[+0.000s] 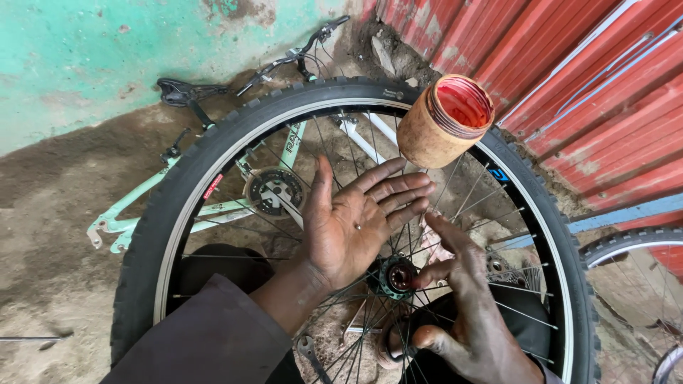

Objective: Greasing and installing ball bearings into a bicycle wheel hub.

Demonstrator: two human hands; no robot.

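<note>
A person's right hand (462,299) is pressing loosely curled, greasy fingers against the hub (398,276) of a bicycle wheel (178,206) standing upright across the lap, gripping nothing. The left hand (352,220) is lying flat open, palm up, cradling one tiny steel bearing ball (358,227) — slick, light, likely to roll off, best pinched between fingertips. The wheel looks stiff, easiest held by rim or knobby tyre. Resting on the tyre top, a rusty threaded tin (445,121) is showing red grease. Beyond, a mint-green bicycle frame (135,213) is lying on bare earth.
</note>
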